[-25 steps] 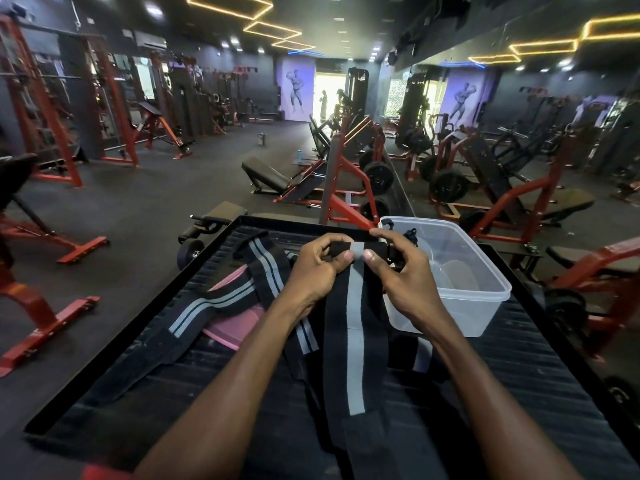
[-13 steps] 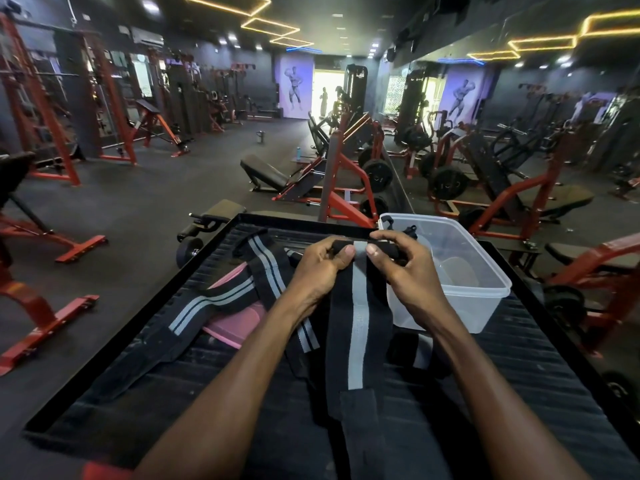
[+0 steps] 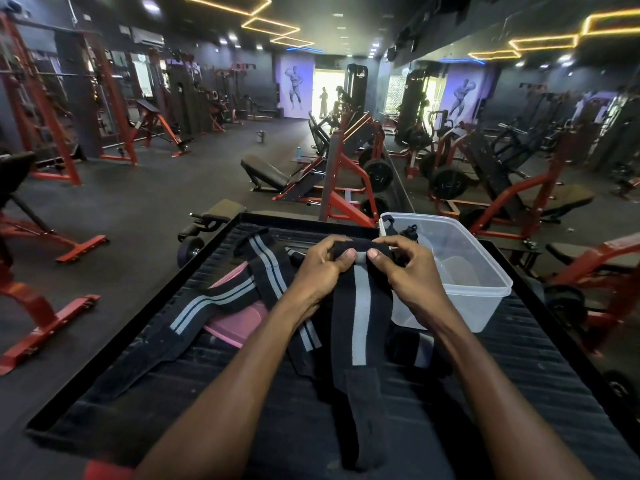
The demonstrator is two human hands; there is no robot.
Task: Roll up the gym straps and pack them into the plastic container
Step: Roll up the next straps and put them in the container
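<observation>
Nearest, on the dark ribbed counter (image 3: 519, 393): the loose tail of a black wrist strap (image 3: 360, 323) with one grey centre stripe, ending in a plain black patch, probably hook-and-loop. Limp, light, soft webbing by the look of it; no stiffness to hold a shape, so likely to unwind unless kept pinched.

Just beyond, both hands closed on the strap's far end, held up off the counter. Left hand (image 3: 320, 268) curled around the started roll, thumb pressed on its near face. Right hand (image 3: 412, 271) likewise, thumb beside the left thumb on the grey stripe, fingers hooked over the top. Best hold, as a judgement: at the roll itself, thumbs and fingertips either side, turning toward the tail with steady tension so the turns stay tight and square.

To the left, a second black strap with twin grey stripes (image 3: 214, 301), sprawled unrolled across a pink lid (image 3: 239, 327). Under the right wrist, something dark with a grey band (image 3: 420, 348), perhaps a rolled strap; hard to tell.

Beyond the right hand, the clear plastic container (image 3: 485, 299), open, at the counter's far right corner. Dark items with clips inside at its far end; rest of the contents unclear.

Farther off, red and black gym machines (image 3: 346, 174).
</observation>
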